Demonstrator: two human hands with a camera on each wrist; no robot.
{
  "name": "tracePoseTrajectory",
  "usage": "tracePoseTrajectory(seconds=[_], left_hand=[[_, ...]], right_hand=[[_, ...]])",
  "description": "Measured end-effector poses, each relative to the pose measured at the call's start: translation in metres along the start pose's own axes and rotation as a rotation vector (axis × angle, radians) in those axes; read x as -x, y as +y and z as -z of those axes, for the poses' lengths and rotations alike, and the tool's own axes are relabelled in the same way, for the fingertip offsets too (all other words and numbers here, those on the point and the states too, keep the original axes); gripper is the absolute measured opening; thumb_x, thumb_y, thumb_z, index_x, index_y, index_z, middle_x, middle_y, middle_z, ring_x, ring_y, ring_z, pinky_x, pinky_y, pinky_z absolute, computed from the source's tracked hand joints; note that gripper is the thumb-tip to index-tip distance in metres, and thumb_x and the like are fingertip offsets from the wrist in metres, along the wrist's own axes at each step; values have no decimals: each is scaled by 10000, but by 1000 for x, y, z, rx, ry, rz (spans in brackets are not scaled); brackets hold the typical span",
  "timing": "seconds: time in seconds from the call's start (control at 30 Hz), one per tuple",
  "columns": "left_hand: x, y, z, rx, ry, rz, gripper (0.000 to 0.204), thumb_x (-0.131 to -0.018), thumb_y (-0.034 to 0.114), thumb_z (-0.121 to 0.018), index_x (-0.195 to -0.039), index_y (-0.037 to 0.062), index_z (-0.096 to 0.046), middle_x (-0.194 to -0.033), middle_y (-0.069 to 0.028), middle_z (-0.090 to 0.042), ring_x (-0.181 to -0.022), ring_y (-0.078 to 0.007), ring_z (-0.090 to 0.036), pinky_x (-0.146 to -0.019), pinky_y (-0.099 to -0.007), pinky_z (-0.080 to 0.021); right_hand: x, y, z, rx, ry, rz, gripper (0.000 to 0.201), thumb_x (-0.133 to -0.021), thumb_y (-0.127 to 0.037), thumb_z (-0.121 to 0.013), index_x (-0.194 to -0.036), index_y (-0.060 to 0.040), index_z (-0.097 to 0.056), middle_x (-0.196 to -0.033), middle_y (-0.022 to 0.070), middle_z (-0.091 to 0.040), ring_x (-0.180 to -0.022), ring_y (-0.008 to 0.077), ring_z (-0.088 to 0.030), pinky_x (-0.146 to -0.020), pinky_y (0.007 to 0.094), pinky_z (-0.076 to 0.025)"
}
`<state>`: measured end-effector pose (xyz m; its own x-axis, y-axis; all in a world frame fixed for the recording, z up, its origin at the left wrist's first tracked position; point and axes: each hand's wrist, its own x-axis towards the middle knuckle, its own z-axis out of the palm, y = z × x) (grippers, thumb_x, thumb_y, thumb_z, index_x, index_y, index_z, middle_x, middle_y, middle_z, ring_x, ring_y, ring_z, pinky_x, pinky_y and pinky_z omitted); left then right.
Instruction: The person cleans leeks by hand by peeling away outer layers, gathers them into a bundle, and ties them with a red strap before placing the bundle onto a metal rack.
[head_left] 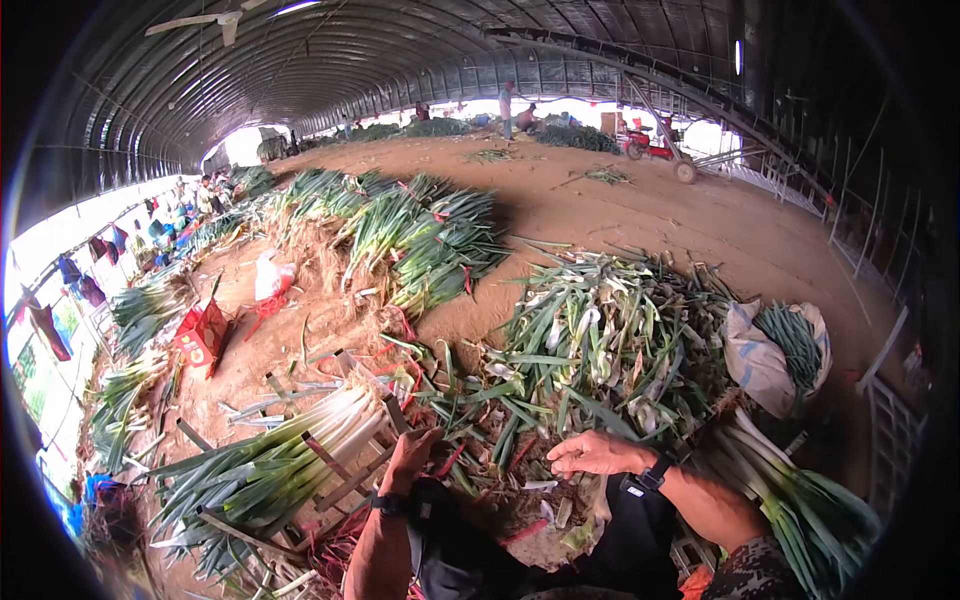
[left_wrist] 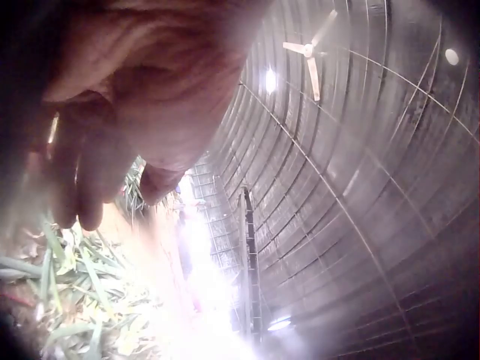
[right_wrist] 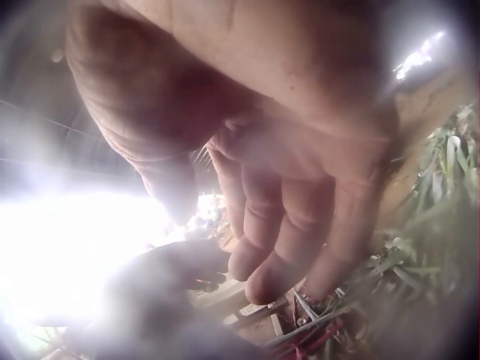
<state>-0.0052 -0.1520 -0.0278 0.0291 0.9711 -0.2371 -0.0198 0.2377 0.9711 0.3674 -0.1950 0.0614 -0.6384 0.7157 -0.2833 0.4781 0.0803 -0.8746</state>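
Note:
My left hand (head_left: 408,462) hangs over my lap beside a wooden rack (head_left: 345,480), fingers loosely bent and nothing held. On that rack lies a bundle of long green onions (head_left: 270,460), white stems toward me and green leaves to the left. My right hand (head_left: 598,454) is held out in front of the trimmings, palm inward. Its fingers (right_wrist: 296,232) are slightly curved, with nothing between them and the thumb in the right wrist view. A big heap of stripped onion leaves (head_left: 610,350) rises just beyond both hands. More green onions (head_left: 790,480) lean at my right side.
A white sack (head_left: 752,360) of green leaves stands at the right. Rooted onion bundles (head_left: 430,240) lie farther back, near a red bag (head_left: 202,335) and a white plastic bag (head_left: 270,276). Red ties (head_left: 405,375) are strewn by the rack. A red vehicle (head_left: 655,140) and people are far off.

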Motion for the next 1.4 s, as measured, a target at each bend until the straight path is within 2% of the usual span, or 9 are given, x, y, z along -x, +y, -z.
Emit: tracePoseTrajectory(seconds=[0.1,0.17,0.33,0.43,0.67,0.77,0.8,0.9,1.4], left_hand=[[-5,-6,8,-85,53,-59,353,-955,322,-629,-955,-18,-721,-783,-51,-705,-671,-116,-636,-586,-268,-504],[-13,-15,8,-49,99,-75,365,-954,333,-632,-948,-20,-721,-750,-38,-685,-653,-107,-613,-570,-269,-484],[-25,-31,8,-107,59,-12,381,-955,354,-633,-940,-17,-720,-734,-27,-678,-625,-94,-582,-542,-274,-444],[-31,-29,-1,-126,64,-6,391,-953,362,-639,-935,-21,-715,-756,-30,-700,-621,-95,-584,-534,-275,-436],[-27,-2,-23,-156,21,88,386,-968,330,-626,-1002,-47,-705,-864,-74,-722,-775,-135,-656,-696,-289,-507],[-20,16,-33,-159,10,104,370,-978,310,-612,-999,-48,-699,-871,-69,-717,-786,-136,-659,-719,-286,-508],[-20,21,-37,-159,3,99,364,-982,304,-606,-998,-49,-698,-875,-67,-716,-788,-137,-660,-727,-286,-509],[-14,36,-50,-173,8,122,346,-989,291,-594,-997,-40,-694,-883,-62,-710,-783,-137,-659,-750,-287,-513],[-39,12,-56,-164,-97,66,331,-993,275,-589,-986,-38,-694,-855,-69,-711,-748,-148,-674,-706,-293,-540]], right_hand=[[-11,-1,2,0,-27,16,565,-981,-378,-618,-1327,63,-546,-1102,128,-715,-936,154,-695,-866,303,-527],[-22,-3,14,124,-79,-28,572,-983,-373,-616,-1341,65,-533,-1148,131,-699,-937,161,-692,-846,296,-531],[-45,26,34,-60,-42,-28,560,-976,-345,-639,-1357,50,-528,-1155,125,-696,-942,148,-685,-832,285,-544],[-59,57,41,-184,27,23,552,-957,-393,-652,-1286,46,-591,-1078,125,-718,-879,151,-700,-735,284,-542],[-82,124,53,-358,100,-58,481,-956,-406,-655,-1204,6,-657,-1039,90,-728,-847,128,-695,-713,272,-539],[-74,101,62,-110,124,-37,476,-948,-421,-661,-1188,-10,-672,-1005,71,-734,-829,109,-690,-702,263,-533],[-65,83,64,-229,106,-32,497,-942,-422,-668,-1194,6,-661,-986,73,-737,-816,104,-692,-711,266,-533],[-65,82,66,-217,112,16,495,-947,-409,-662,-1197,18,-654,-988,76,-736,-811,107,-693,-716,268,-533],[-60,78,66,-216,99,62,526,-964,-387,-637,-1244,57,-610,-1012,106,-736,-827,136,-694,-758,293,-545]])
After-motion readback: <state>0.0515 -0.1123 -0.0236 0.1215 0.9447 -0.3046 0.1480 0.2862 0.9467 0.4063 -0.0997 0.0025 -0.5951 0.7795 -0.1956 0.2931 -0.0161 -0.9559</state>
